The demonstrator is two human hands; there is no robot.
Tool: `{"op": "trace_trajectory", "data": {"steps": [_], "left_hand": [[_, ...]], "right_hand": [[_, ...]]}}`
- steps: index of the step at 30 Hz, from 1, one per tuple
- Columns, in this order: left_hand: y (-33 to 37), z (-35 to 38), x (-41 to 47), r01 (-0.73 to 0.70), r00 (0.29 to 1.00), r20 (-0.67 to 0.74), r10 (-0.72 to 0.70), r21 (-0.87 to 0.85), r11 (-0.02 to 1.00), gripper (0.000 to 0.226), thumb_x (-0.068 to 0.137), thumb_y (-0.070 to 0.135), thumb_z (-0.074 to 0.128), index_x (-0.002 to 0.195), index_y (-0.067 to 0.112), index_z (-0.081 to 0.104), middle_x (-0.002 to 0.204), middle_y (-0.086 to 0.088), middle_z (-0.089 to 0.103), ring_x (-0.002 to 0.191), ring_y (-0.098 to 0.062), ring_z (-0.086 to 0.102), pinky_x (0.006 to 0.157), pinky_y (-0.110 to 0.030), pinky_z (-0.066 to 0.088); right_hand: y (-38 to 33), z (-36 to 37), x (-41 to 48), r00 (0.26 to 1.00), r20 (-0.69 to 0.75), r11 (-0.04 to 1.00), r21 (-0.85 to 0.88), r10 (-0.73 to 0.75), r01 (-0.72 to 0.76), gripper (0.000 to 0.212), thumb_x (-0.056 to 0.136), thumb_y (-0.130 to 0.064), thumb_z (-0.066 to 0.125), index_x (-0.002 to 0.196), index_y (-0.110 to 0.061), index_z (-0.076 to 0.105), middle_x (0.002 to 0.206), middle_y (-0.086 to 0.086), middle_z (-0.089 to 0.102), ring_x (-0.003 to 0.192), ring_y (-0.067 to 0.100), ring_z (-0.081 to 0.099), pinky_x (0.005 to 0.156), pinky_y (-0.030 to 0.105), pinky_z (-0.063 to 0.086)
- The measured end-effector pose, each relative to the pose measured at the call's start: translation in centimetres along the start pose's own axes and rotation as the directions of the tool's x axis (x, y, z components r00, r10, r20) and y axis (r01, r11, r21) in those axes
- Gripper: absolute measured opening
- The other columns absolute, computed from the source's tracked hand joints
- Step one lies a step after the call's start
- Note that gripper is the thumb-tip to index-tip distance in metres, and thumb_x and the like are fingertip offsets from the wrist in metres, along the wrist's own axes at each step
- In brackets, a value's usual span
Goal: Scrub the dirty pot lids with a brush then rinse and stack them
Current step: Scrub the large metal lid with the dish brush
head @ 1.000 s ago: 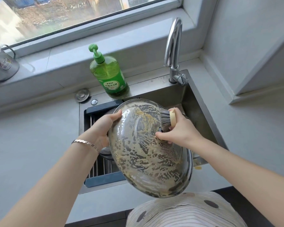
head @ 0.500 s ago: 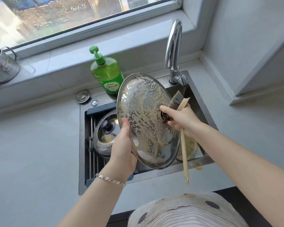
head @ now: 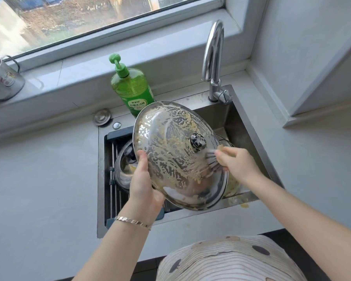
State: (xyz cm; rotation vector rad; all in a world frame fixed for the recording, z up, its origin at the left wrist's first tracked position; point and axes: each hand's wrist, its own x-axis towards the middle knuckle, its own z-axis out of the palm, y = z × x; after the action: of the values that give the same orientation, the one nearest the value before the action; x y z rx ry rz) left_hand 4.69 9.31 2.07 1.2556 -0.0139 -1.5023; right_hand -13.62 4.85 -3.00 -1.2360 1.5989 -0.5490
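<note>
**A:** Where was the lid being cleaned?

**B:** The large round stainless-steel pot lid [head: 170, 138], its top face streaked with yellowish residue and foam, was held tilted above the steel sink [head: 241, 122]. Its black knob [head: 198, 142] was turned toward the camera.

**A:** Which hand had it?

**B:** The left hand [head: 142, 185], with a thin metal bracelet [head: 133, 221] on its wrist, gripped the lid's lower left rim. The thumb lay on the top face and the fingers curled beneath, out of sight.

**A:** And the right hand?

**B:** The right hand [head: 237, 163] was closed round a wooden-handled scrubbing brush [head: 212, 161]. Its pale bristles pressed against the lid just right of the knob. Hand and brush were blurred, so I couldn't tell how each finger lay.

**A:** Any other lids?

**B:** Two. A smaller steel lid with a dark knob [head: 123, 167] lay in the sink's left part, over a rack of metal rods with dark blue ends [head: 112, 151]. It was partly hidden behind the held lid and the left hand. Another lid [head: 234, 184], smeared yellow, showed at the right, beneath the right wrist.

**A:** What stood round the sink?

**B:** A green pump bottle of dish soap [head: 130, 88] stood behind the back edge, and a curved chrome tap [head: 213, 57] at the back right corner. A round metal cap [head: 102, 117] sat on the grey counter [head: 39, 179] left of the bottle. A steel mug [head: 2, 80] stood on the window ledge at far left.
</note>
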Motion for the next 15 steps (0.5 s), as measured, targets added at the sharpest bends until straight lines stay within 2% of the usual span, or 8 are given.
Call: {"op": "trace_trajectory", "data": {"steps": [2, 4, 6, 8, 10, 12, 14, 15], "left_hand": [[-0.1, 0.1, -0.3, -0.024, 0.999, 0.024, 0.024, 0.007, 1.0, 0.047, 0.094, 0.049, 0.041, 0.12, 0.015, 0.06, 0.11, -0.009, 0.07, 0.101, -0.028, 0.066, 0.086, -0.05, 0.051], [-0.1, 0.3, -0.4, -0.036, 0.998, 0.044, 0.035, 0.016, 0.999, 0.048, 0.095, 0.049, 0.038, 0.122, 0.015, 0.058, 0.113, -0.01, 0.069, 0.104, -0.028, 0.065, 0.088, -0.05, 0.05], [0.1, 0.3, -0.4, -0.03, 0.999, 0.041, 0.03, -0.001, 1.0, 0.049, 0.096, 0.049, 0.037, 0.124, 0.014, 0.058, 0.116, -0.011, 0.068, 0.106, -0.03, 0.063, 0.088, -0.05, 0.05], [0.2, 0.2, -0.5, -0.022, 0.999, 0.036, 0.022, -0.018, 1.0, 0.049, 0.096, 0.048, 0.037, 0.124, 0.014, 0.057, 0.116, -0.011, 0.068, 0.107, -0.03, 0.063, 0.086, -0.05, 0.05], [-0.1, 0.2, -0.6, -0.021, 0.999, 0.037, 0.022, -0.018, 1.0, 0.049, 0.096, 0.049, 0.038, 0.123, 0.014, 0.059, 0.114, -0.01, 0.069, 0.106, -0.029, 0.063, 0.086, -0.05, 0.05], [-0.3, 0.5, -0.6, -0.04, 0.999, 0.029, 0.04, -0.013, 0.999, 0.048, 0.096, 0.049, 0.038, 0.12, 0.014, 0.06, 0.112, -0.01, 0.069, 0.106, -0.03, 0.064, 0.09, -0.052, 0.049], [0.2, 0.5, -0.3, -0.049, 0.999, 0.01, 0.05, -0.026, 0.998, 0.051, 0.096, 0.051, 0.037, 0.119, 0.012, 0.06, 0.114, -0.013, 0.068, 0.107, -0.033, 0.063, 0.094, -0.054, 0.046], [0.6, 0.5, -0.1, -0.043, 0.999, 0.001, 0.043, -0.042, 0.998, 0.052, 0.096, 0.052, 0.036, 0.119, 0.011, 0.06, 0.115, -0.015, 0.067, 0.108, -0.034, 0.062, 0.095, -0.055, 0.045]], "right_hand": [[0.0, 0.4, 0.4, 0.998, -0.059, 1.0, 0.014, 0.006, -0.005, 0.044, 0.088, -0.044, 0.057, 0.123, -0.018, 0.061, 0.119, -0.004, 0.065, 0.114, 0.017, 0.057, 0.098, 0.034, 0.044], [-0.9, 1.6, -0.4, 0.994, 0.008, 0.994, -0.035, -0.108, 0.108, 0.043, 0.086, -0.049, 0.057, 0.119, -0.022, 0.063, 0.115, -0.007, 0.065, 0.109, 0.015, 0.057, 0.093, 0.033, 0.045], [-1.2, 2.1, -0.7, 0.988, 0.062, 0.99, 0.007, -0.141, 0.141, 0.051, 0.08, -0.056, 0.057, 0.117, -0.022, 0.064, 0.115, -0.004, 0.066, 0.108, 0.016, 0.058, 0.095, 0.036, 0.047], [-1.0, 1.5, 0.3, 0.997, 0.013, 0.995, 0.065, -0.071, 0.07, 0.05, 0.08, -0.054, 0.058, 0.118, -0.022, 0.064, 0.115, -0.005, 0.067, 0.109, 0.017, 0.059, 0.096, 0.042, 0.048], [-1.0, 1.1, 1.0, 0.999, -0.049, 0.998, 0.059, -0.016, 0.018, 0.043, 0.085, -0.047, 0.058, 0.119, -0.021, 0.064, 0.112, -0.007, 0.067, 0.108, 0.016, 0.059, 0.096, 0.041, 0.048], [-1.2, 2.0, -0.2, 0.991, -0.037, 0.992, -0.004, -0.129, 0.129, 0.035, 0.086, -0.046, 0.057, 0.112, -0.023, 0.066, 0.096, -0.012, 0.068, 0.094, 0.008, 0.06, 0.085, 0.031, 0.049], [-1.9, 3.2, -2.7, 0.956, 0.076, 0.956, -0.053, -0.284, 0.289, 0.021, 0.086, -0.045, 0.058, 0.1, -0.03, 0.064, 0.062, -0.015, 0.055, 0.061, 0.0, 0.05, 0.061, 0.025, 0.041], [-2.0, 3.3, -3.6, 0.941, 0.121, 0.943, -0.063, -0.317, 0.326, 0.019, 0.086, -0.046, 0.059, 0.099, -0.033, 0.063, 0.055, -0.013, 0.048, 0.054, 0.002, 0.044, 0.056, 0.024, 0.036]]}}
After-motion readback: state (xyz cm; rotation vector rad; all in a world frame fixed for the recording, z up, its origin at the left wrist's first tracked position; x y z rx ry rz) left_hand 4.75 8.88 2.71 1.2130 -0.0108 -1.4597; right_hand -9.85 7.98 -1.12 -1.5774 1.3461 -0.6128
